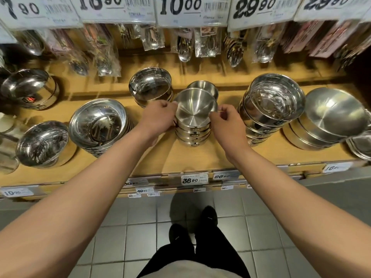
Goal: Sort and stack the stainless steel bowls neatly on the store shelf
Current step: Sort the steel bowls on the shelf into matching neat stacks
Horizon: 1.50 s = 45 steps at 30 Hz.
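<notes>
1. Far left of the left fingers: a polished bowl stack at the back of the wooden shelf, and a tilted bowl stack nearer the front edge.
2. Just left of the left fingers: a mirror-finish bowl stack, leaning, its mouth facing the camera.
3. Behind the left fingers: a dark-reflecting bowl stack, standing just apart from the knuckles.
4. Left hand: fingers curled, gripping the left rim of the top bowl; fingertips are hidden behind the hand.
5. Between both sets of fingers: the top bowl, brushed steel, tilted toward the camera and seated on the centre stack of matching bowls, mid-shelf. A small bowl stands directly behind it.
6. Right hand: thumb and forefinger pinching the right rim of the top bowl; remaining fingers curled in.
7. Right of the right fingers: a tall leaning stack of shiny bowls, near the hand but not touching.
8. Far right: a brushed wide-bowl stack, tilted.
9. Above the fingers: packaged spoons hanging beneath price cards. Below the wrists: shelf-edge price labels.
</notes>
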Available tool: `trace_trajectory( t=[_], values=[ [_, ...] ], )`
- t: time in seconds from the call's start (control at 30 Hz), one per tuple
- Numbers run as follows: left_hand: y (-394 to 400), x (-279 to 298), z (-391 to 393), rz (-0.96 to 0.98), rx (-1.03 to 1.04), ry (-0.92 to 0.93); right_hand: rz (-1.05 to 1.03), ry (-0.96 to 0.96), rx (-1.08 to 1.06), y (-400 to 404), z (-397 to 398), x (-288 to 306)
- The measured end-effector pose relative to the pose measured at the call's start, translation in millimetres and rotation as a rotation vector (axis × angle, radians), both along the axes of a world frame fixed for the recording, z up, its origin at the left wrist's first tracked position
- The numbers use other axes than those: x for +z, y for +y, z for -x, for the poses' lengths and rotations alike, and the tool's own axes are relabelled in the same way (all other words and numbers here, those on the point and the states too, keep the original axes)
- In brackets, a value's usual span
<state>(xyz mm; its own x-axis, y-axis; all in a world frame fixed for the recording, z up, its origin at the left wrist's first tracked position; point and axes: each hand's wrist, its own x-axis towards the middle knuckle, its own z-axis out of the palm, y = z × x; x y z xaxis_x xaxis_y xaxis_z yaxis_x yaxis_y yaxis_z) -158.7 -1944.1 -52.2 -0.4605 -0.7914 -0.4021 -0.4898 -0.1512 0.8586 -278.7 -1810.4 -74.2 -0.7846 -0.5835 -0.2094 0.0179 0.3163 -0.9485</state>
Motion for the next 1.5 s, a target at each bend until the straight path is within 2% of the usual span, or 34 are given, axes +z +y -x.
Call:
trace_trajectory(
  t=[0.5,0.67,0.8,1.17,1.37,1.5],
  values=[
    [13.9,-0.5,4.1,0.027,0.080,0.040,-0.024,0.018,0.013,-6.8,6.1,0.5],
    [13.3,3.4,4.5,-0.121,0.061,0.010,-0.048,-0.152,0.061,-9.6,6.6,1.7],
    [20.5,4.9,5.4,-0.308,0.048,0.118,-0.047,-0.307,0.130,-10.6,2.3,2.1],
    [14.5,1.5,-9.2,-0.307,0.029,0.096,-0.049,-0.384,0.123,-2.9,-10.6,-3.0],
    [11.9,1.1,-13.1,-0.278,0.040,0.084,-0.060,-0.321,0.138,0.2,-8.8,-1.1],
    [7.7,-0.6,-15.5,-0.074,0.151,0.098,0.003,-0.109,0.063,4.6,-4.6,1.1]
  ],
)
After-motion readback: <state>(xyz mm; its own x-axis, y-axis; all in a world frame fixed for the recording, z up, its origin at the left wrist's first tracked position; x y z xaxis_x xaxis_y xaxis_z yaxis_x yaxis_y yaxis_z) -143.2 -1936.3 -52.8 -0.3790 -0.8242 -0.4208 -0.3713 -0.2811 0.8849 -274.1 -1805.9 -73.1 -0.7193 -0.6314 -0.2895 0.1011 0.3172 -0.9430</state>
